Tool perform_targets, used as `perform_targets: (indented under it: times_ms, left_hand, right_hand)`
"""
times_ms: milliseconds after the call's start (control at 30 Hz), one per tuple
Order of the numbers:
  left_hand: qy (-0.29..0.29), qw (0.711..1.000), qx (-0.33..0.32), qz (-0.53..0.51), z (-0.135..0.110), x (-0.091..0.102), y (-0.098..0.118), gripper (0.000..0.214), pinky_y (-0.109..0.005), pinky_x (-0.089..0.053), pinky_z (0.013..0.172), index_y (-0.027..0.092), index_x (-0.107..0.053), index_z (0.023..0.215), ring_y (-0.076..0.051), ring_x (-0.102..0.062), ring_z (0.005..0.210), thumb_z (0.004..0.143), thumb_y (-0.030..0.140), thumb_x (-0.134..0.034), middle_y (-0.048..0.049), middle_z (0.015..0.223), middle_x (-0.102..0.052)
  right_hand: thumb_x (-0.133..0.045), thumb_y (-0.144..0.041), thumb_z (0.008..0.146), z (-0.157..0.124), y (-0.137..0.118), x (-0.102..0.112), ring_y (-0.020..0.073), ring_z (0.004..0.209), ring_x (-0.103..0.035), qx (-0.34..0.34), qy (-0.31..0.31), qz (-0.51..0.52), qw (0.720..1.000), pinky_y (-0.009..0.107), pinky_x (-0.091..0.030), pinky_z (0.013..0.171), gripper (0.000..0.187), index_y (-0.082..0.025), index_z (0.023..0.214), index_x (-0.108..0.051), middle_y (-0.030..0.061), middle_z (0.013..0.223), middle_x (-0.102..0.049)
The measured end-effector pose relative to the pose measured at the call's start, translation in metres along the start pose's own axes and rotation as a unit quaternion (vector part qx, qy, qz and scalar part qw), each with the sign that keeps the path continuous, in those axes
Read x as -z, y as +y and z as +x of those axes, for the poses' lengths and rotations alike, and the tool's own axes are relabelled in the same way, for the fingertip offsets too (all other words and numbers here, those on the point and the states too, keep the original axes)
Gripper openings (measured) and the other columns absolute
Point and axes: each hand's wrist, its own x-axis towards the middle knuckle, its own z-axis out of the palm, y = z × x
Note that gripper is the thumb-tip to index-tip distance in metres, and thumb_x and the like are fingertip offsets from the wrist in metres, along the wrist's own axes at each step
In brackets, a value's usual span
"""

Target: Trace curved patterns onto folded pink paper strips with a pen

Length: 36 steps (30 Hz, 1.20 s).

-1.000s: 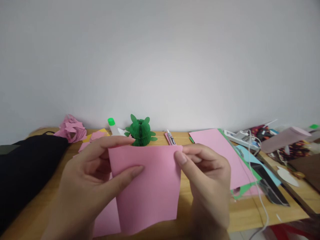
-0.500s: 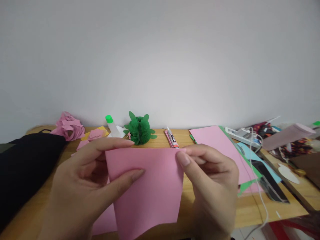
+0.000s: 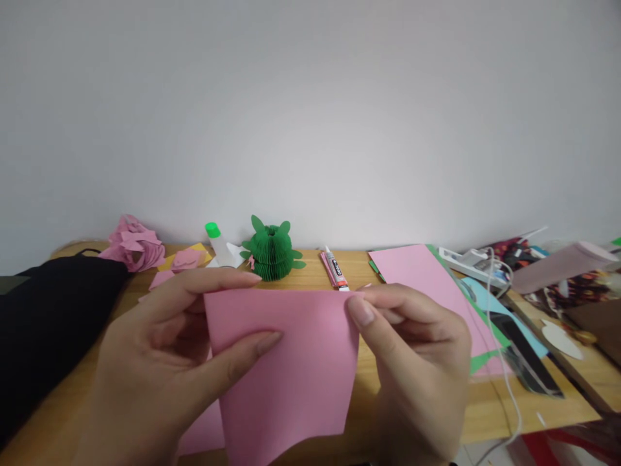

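Note:
A piece of pink paper (image 3: 295, 382) is held up between both hands, slightly curved, its top edge nearly level. My left hand (image 3: 160, 362) grips its left side, thumb across the front and index finger along the top corner. With thumb and fingers, my right hand (image 3: 412, 356) pinches the upper right corner. Behind the paper stands a green folded-paper figure (image 3: 272, 254) with small oval leaf shapes sticking out. Part of another pink sheet (image 3: 204, 430) shows on the table below the left hand.
Along the wall are crumpled pink paper (image 3: 133, 246), a green-capped glue stick (image 3: 218, 243) and a glue tube (image 3: 336, 268). Pink and green sheets (image 3: 422, 278), a power strip (image 3: 470, 264) and a white cable (image 3: 504, 375) lie right. Black cloth (image 3: 63, 317) covers the left side.
My right hand has shifted slightly right and down, still pinching the paper's corner. The left hand and its grip look almost the same.

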Motion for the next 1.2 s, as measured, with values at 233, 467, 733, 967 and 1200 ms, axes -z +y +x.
perform_targets:
  times_ms: [233,467,733,967,1200]
  left_hand:
    - [0.013,1.0,0.019,-0.008,0.0,0.001,0.007,0.037,-0.02,-0.059,0.052,0.032,-0.074,0.092,-0.017,-0.068,0.064,0.059,0.026,-0.089,0.0034,0.078,-0.071]
    - [-0.014,0.999,0.027,-0.045,0.001,0.0,0.007,0.033,-0.016,-0.056,0.06,0.032,-0.074,0.088,-0.012,-0.066,0.068,0.061,0.019,-0.086,0.0059,0.078,-0.071]
    - [-0.075,0.996,0.013,-0.045,0.016,0.008,0.0,0.005,-0.011,-0.041,0.047,0.029,-0.076,0.078,-0.006,-0.052,0.053,0.076,0.027,-0.08,0.0058,0.062,-0.064]
    - [-0.068,0.988,0.049,-0.13,0.019,0.004,0.001,0.01,-0.013,-0.049,0.053,0.03,-0.079,0.079,-0.007,-0.062,0.057,0.075,0.021,-0.08,0.0052,0.063,-0.07]
    - [-0.084,0.984,0.055,-0.149,0.022,0.008,-0.003,0.012,-0.019,-0.058,0.062,0.029,-0.08,0.084,-0.013,-0.072,0.071,0.078,0.021,-0.077,0.0022,0.076,-0.077]
  right_hand:
    - [-0.076,-0.019,0.084,0.0,-0.002,0.0,0.0075,0.055,-0.063,0.0,0.004,-0.02,1.0,0.016,-0.052,0.053,0.015,-0.034,0.084,-0.078,-0.0069,0.063,-0.072]
    - [-0.076,-0.019,0.083,0.001,-0.002,-0.001,0.0089,0.055,-0.064,0.01,0.019,-0.032,0.999,0.019,-0.052,0.052,0.012,-0.029,0.08,-0.078,-0.0052,0.064,-0.073]
    - [-0.078,-0.02,0.081,0.0,0.003,0.004,0.0117,0.055,-0.066,0.022,0.056,-0.068,0.996,0.02,-0.05,0.047,0.007,-0.028,0.081,-0.078,-0.0021,0.066,-0.074]
    - [-0.082,-0.02,0.077,0.001,0.007,0.013,0.0119,0.054,-0.067,0.035,0.091,-0.083,0.992,0.02,-0.052,0.046,0.009,-0.026,0.082,-0.078,-0.0017,0.065,-0.073]
    - [-0.083,-0.022,0.077,0.003,0.011,0.017,0.0128,0.053,-0.065,0.034,0.092,-0.096,0.991,0.021,-0.051,0.044,0.007,-0.023,0.08,-0.077,-0.0008,0.063,-0.071]
